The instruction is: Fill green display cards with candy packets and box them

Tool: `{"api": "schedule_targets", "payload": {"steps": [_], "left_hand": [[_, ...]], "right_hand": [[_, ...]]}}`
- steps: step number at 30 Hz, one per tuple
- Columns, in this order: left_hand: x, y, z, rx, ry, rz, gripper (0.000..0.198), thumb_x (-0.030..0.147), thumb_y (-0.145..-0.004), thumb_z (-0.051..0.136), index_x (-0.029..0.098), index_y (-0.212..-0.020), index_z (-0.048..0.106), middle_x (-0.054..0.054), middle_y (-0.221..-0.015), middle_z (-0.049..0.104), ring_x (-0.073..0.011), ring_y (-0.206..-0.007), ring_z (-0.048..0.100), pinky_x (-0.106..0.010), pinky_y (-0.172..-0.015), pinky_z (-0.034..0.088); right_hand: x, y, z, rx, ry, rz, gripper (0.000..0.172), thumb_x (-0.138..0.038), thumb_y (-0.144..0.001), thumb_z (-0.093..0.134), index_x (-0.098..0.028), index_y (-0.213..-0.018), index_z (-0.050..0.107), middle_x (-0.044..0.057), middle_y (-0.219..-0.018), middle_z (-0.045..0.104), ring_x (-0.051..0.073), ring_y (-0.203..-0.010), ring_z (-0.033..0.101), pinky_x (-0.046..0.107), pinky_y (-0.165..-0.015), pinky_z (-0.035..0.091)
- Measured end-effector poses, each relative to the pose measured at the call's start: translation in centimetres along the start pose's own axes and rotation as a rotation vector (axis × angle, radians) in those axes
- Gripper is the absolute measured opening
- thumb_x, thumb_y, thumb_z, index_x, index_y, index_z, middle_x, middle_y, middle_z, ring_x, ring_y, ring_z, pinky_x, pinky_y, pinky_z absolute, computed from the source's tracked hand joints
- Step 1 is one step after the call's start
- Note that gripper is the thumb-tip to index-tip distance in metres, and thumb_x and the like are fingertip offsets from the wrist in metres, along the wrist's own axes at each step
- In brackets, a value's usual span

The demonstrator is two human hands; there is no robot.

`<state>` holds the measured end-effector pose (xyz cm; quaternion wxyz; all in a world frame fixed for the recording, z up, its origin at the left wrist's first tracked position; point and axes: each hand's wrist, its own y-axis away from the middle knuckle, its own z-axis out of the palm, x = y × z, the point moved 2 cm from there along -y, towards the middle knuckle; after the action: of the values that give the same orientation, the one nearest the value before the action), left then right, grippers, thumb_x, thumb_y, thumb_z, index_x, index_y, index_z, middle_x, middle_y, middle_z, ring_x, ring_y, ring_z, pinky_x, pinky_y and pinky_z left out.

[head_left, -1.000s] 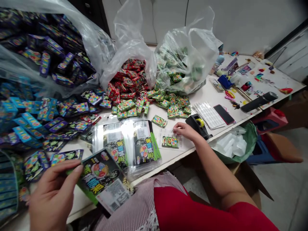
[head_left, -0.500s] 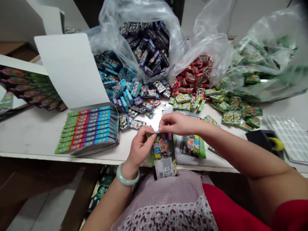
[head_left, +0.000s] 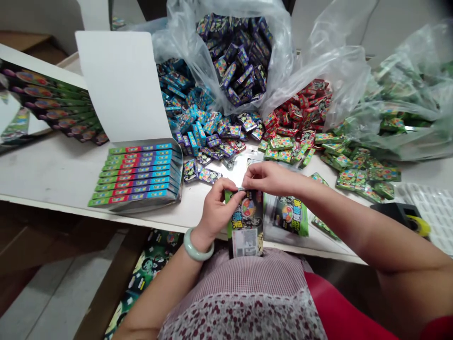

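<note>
I have the packet [head_left: 247, 229] pinched by its top edge: my left hand [head_left: 221, 206] grips the upper left corner between thumb and bent fingers, and my right hand [head_left: 271, 178] has its fingertips closed on the same edge, just beside the left thumb. The packet hangs in front of the table [head_left: 38, 177], its lower end by my apron [head_left: 247, 278]. A bangle [head_left: 198, 248] rings my left wrist. From the packet, more packets [head_left: 288, 215] lie flat at three o'clock, close by, and the tape dispenser [head_left: 392, 213] sits well beyond them. The carton [head_left: 123, 87], lid raised, holds rows of strips at ten. Blue boxes [head_left: 189, 115] are heaped at eleven, purple boxes [head_left: 240, 71] fill a bag at twelve, red boxes [head_left: 307, 106] pile at one, and green boxes [head_left: 361, 177] spread at two.
</note>
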<state>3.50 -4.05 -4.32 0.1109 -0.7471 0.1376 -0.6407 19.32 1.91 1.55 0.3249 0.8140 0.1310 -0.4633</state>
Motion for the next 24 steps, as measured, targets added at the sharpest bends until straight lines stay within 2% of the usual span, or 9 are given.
{"api": "schedule_targets", "payload": {"steps": [2, 5, 9, 12, 14, 16, 19, 21, 24], "left_hand": [[0.2, 0.0, 0.1, -0.002, 0.002, 0.026, 0.013, 0.019, -0.082, 0.066, 0.021, -0.086, 0.053, 0.000, -0.083, 0.054, -0.0140, -0.083, 0.055, -0.028, -0.075, 0.044], [0.5, 0.3, 0.4, -0.004, -0.019, 0.032, 0.013, 0.021, -0.082, 0.066, 0.021, -0.086, 0.053, 0.000, -0.083, 0.054, -0.0143, -0.083, 0.055, -0.029, -0.075, 0.045], [0.5, 1.7, 0.4, -0.053, 0.009, -0.146, 0.028, 0.029, -0.082, 0.067, 0.023, -0.104, 0.051, 0.000, -0.087, 0.058, -0.0139, -0.077, 0.057, -0.028, -0.069, 0.048], [1.3, 2.7, -1.2, -0.065, 0.038, -0.204, 0.035, 0.032, -0.083, 0.065, 0.024, -0.113, 0.049, -0.001, -0.087, 0.061, -0.0141, -0.072, 0.060, -0.028, -0.066, 0.052], [2.7, 2.9, -3.2, 0.037, -0.049, -0.056, 0.032, 0.027, -0.085, 0.064, 0.025, -0.114, 0.049, -0.003, -0.093, 0.062, -0.0158, -0.079, 0.062, -0.030, -0.071, 0.053], [4.5, 2.7, -4.7, 0.074, -0.166, 0.210, 0.038, 0.017, -0.084, 0.063, 0.027, -0.118, 0.048, -0.005, -0.101, 0.063, -0.0184, -0.089, 0.064, -0.034, -0.079, 0.054], [6.4, 2.2, -5.5, -0.076, -0.344, 0.584, 0.043, 0.009, -0.084, 0.056, 0.028, -0.121, 0.046, -0.008, -0.108, 0.063, -0.0212, -0.101, 0.062, -0.040, -0.086, 0.054], [6.6, 1.9, -5.6, -0.131, -0.482, 0.707, 0.038, 0.008, -0.084, 0.053, 0.025, -0.118, 0.048, -0.010, -0.110, 0.063, -0.0218, -0.107, 0.060, -0.040, -0.090, 0.053], [6.0, 1.5, -7.3, -0.130, -0.689, 0.707, 0.034, 0.017, -0.084, 0.058, 0.025, -0.117, 0.051, -0.010, -0.115, 0.063, -0.0248, -0.117, 0.055, -0.048, -0.102, 0.044]], "right_hand": [[0.8, -0.5, 0.2, -0.026, -0.101, 0.052, 0.011, -0.017, -0.078, 0.061, -0.017, -0.067, 0.057, 0.000, -0.065, 0.059, 0.010, -0.057, 0.052, 0.022, -0.054, 0.041], [2.2, -1.1, 1.0, -0.178, -0.339, 0.160, 0.008, -0.016, -0.073, 0.061, -0.018, -0.066, 0.057, -0.002, -0.060, 0.056, 0.010, -0.052, 0.049, 0.022, -0.048, 0.038], [4.0, -1.2, 1.5, -0.341, -0.604, 0.243, 0.007, -0.023, -0.072, 0.062, -0.016, -0.070, 0.061, 0.000, -0.064, 0.059, 0.011, -0.057, 0.053, 0.022, -0.051, 0.043], [5.1, -0.6, 0.5, -0.216, -0.628, 0.165, 0.019, -0.035, -0.079, 0.065, -0.016, -0.083, 0.066, 0.004, -0.082, 0.064, 0.014, -0.071, 0.059, 0.023, -0.059, 0.047], [5.6, 0.2, 0.1, -0.127, -0.608, 0.152, 0.028, -0.046, -0.083, 0.063, -0.018, -0.089, 0.066, 0.007, -0.087, 0.066, 0.015, -0.075, 0.062, 0.025, -0.061, 0.049], [5.3, 1.1, 0.8, -0.247, -0.630, 0.198, 0.040, -0.057, -0.086, 0.056, -0.019, -0.094, 0.065, 0.010, -0.088, 0.068, 0.018, -0.076, 0.064, 0.027, -0.061, 0.050], [3.0, 1.4, 2.9, -0.426, -0.748, 0.202, 0.050, -0.065, -0.085, 0.050, -0.018, -0.095, 0.063, 0.011, -0.091, 0.068, 0.019, -0.076, 0.065, 0.030, -0.063, 0.051], [1.0, 0.2, 3.7, -0.330, -0.790, 0.116, 0.040, -0.057, -0.080, 0.062, -0.019, -0.091, 0.062, 0.007, -0.088, 0.067, 0.017, -0.071, 0.063, 0.029, -0.064, 0.051], [-2.0, -3.4, 3.9, -0.143, -0.691, -0.077, 0.031, -0.036, -0.071, 0.074, -0.020, -0.094, 0.061, 0.004, -0.089, 0.067, 0.017, -0.074, 0.062, 0.028, -0.066, 0.050]]}}
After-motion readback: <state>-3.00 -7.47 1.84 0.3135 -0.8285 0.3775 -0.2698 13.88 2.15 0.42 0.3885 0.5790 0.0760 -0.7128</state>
